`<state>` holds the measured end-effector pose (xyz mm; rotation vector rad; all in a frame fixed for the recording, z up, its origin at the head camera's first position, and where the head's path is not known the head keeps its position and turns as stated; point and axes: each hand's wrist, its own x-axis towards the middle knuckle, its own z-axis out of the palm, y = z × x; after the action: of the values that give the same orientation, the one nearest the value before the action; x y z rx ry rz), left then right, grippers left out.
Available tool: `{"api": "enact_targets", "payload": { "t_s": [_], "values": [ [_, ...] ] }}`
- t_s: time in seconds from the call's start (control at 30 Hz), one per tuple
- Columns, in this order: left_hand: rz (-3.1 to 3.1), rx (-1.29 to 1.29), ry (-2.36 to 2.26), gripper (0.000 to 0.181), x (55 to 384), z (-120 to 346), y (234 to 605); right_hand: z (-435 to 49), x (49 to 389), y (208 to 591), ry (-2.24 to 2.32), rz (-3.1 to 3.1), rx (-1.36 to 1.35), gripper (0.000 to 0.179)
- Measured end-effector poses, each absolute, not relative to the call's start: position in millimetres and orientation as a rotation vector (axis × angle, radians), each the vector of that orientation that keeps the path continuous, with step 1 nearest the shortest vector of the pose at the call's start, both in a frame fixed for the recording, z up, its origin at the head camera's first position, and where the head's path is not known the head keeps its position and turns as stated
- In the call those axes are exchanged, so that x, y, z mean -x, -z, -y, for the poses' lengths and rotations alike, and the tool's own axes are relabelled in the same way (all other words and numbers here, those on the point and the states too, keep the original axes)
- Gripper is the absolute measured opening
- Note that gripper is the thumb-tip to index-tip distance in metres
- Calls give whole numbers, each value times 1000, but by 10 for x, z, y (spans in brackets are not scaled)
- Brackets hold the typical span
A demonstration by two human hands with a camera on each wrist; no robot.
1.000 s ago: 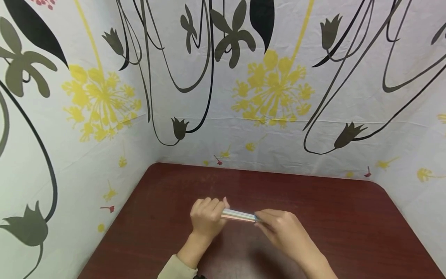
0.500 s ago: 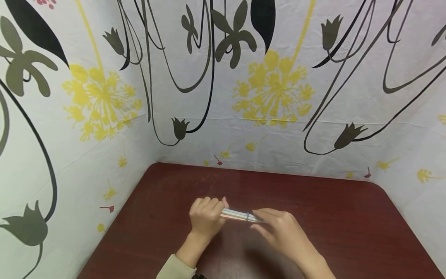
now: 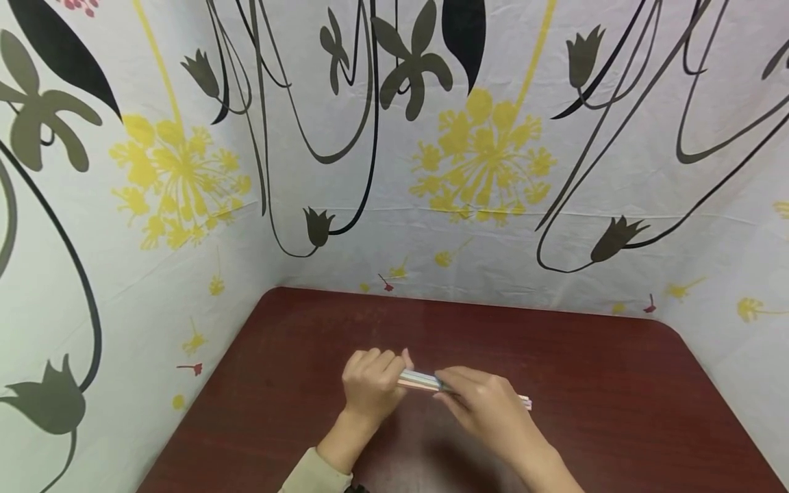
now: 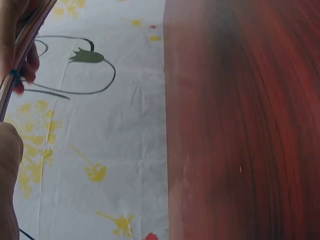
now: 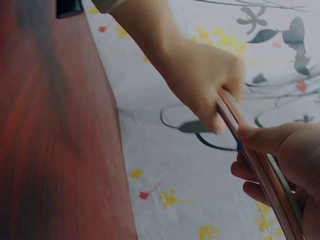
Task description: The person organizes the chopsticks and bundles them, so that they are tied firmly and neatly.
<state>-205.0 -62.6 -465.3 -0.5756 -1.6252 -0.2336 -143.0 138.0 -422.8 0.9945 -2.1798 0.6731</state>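
Note:
A bundle of long thin pastel sticks (image 3: 420, 381) is held above the table, sloping slightly down to the right in the head view. My left hand (image 3: 372, 385) wraps its fingers round the left end in a fist. Farther along, my right hand (image 3: 487, 407) pinches the bundle between thumb and fingers, right at a blue band (image 5: 239, 146) that circles it. Pinkish and pale sides of the sticks show in the right wrist view. The bundle's far right end pokes out beyond the right hand. The left end is hidden inside the left fist.
Beneath both hands is a dark red wood-grain table (image 3: 296, 342) with rounded far corners. A white cloth (image 3: 382, 178) printed with flowers and stems hangs behind it and along its sides. Something dark (image 5: 69, 7) lies at the right wrist view's top edge.
Half a second ago the right thumb was off the bundle and the band lay bare; now thumb and fingers pinch there. The right hand moved left, uncovering the bundle's right end; the left shifted slightly right.

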Motion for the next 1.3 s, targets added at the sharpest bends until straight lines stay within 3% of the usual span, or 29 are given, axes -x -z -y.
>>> {"api": "enact_targets", "payload": {
  "t_s": [0.3,0.5,1.0,1.3],
  "values": [
    [1652,562,224,40,2057,679,4678,-1470,1462,4271,-677,2220,-967,44],
    [1657,563,217,42,2078,737,4674,-1576,1482,4281,-655,2237,-1000,31],
    [1499,633,184,48,2146,871,4615,-1824,1555,4273,-884,2318,-1166,26],
    [1616,678,214,46,2167,919,4721,-1862,1547,4262,-836,2422,-1123,20]
  ]
}}
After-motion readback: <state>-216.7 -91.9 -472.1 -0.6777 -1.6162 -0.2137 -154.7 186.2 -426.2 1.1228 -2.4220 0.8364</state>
